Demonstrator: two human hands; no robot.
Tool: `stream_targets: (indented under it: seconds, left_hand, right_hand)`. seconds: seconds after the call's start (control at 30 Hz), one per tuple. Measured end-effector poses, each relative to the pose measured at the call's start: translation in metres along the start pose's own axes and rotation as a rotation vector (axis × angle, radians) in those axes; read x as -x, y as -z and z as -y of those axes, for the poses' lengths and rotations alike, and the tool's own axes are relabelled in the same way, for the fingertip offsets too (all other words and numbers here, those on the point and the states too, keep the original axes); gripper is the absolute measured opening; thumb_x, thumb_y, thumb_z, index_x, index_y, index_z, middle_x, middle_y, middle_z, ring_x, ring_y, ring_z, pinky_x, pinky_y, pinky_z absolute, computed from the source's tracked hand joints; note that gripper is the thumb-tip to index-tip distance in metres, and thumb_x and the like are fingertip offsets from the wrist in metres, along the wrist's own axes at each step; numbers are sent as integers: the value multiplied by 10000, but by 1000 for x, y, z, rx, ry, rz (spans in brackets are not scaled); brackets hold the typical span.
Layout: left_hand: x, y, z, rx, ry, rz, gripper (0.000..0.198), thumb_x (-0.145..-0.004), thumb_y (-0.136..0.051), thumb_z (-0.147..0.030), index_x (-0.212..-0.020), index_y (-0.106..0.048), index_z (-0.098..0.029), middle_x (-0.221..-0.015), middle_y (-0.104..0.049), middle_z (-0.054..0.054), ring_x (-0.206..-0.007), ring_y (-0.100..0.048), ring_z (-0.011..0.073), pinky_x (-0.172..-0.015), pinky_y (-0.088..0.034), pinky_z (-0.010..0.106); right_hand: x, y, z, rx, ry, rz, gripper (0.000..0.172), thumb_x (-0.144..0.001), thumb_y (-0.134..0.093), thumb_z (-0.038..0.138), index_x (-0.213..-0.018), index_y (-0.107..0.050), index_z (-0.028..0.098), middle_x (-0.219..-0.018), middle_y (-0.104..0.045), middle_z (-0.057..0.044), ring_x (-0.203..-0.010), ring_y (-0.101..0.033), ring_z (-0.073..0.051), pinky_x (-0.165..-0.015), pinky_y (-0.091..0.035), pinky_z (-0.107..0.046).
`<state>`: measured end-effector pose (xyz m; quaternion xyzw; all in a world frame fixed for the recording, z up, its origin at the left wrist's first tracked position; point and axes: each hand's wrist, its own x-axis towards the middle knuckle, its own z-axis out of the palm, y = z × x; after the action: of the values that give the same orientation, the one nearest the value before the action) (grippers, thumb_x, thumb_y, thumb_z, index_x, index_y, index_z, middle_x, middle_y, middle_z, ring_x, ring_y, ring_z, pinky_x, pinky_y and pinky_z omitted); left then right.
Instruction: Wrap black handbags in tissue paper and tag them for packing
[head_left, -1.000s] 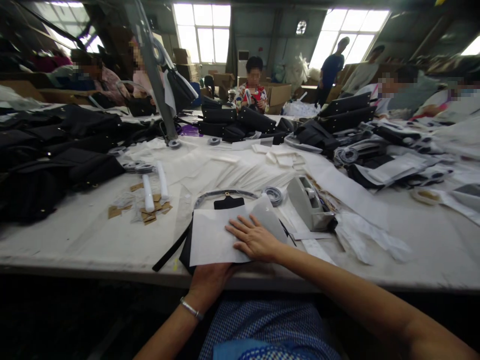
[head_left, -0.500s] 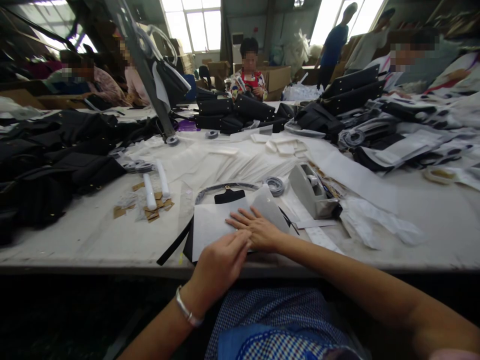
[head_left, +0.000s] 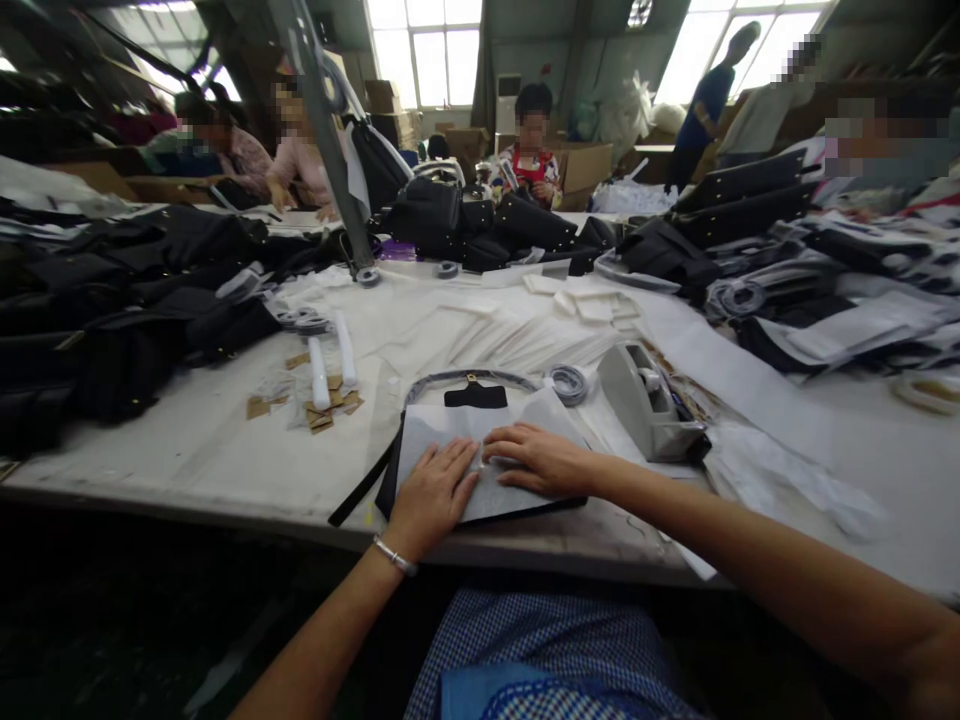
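Observation:
A black handbag (head_left: 386, 490) lies flat at the table's front edge, mostly covered by a white sheet of paper (head_left: 431, 428). Its wrapped handle (head_left: 495, 377) arches away from me, and a black flap tab (head_left: 475, 397) with a small gold fitting shows above the sheet. My left hand (head_left: 439, 490) rests flat on the sheet's left half, fingers stretched out, a silver bangle on the wrist. On the right half lies my right hand (head_left: 536, 460), fingers slightly bent and apart, touching the paper. Neither hand grips anything. A black strap (head_left: 360, 500) sticks out at the bag's left.
A grey tape dispenser (head_left: 645, 405) stands right of the bag, beside a coiled wrapped strap (head_left: 568, 383). White rolls (head_left: 319, 372) and brown card pieces lie left. Black bags (head_left: 135, 330) are heaped at left and at the back. A metal post (head_left: 330, 140) rises behind. Several people work beyond.
My left hand has opened from a pinch and now lies flat on the paper. My right hand has shifted slightly, its fingers more bent. The view has shifted a little.

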<state>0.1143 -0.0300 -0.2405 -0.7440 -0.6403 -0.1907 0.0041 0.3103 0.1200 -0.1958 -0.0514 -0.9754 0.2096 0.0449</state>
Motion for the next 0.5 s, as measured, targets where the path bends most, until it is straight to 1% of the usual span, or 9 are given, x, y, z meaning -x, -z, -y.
stream_targets:
  seconds: [0.2, 0.4, 0.5]
  left_hand:
    - [-1, 0, -2, 13, 10, -12, 441, -1024, -385, -344, -1432, -467, -197, -1451, -544, 86, -1350, -497, 220, -1157, -371, 472]
    - [-1, 2, -4, 2, 15, -15, 438, -1020, -389, -324, -1431, -474, -199, -1449, -545, 87, -1345, -503, 225, -1156, -374, 478]
    - [-1, 1, -4, 1, 19, -20, 437, -1019, -392, -318, -1429, -476, -195, -1447, -548, 86, -1342, -506, 221, -1156, -377, 469]
  right_hand:
    - [3, -10, -7, 90, 48, -21, 394, -1002, -483, 425, -1328, -578, 223, -1379, -537, -117, -1244, -504, -262, -1092, -364, -450]
    - [3, -10, -8, 104, 89, -23, 377, -1003, -487, 403, -1316, -589, 218, -1303, -578, -125, -1216, -521, -248, -1080, -377, -439]
    - [4, -11, -5, 111, 127, -11, 334, -1015, -460, 371, -1272, -624, 234, -1277, -591, -116, -1173, -543, -235, -1061, -398, -423]
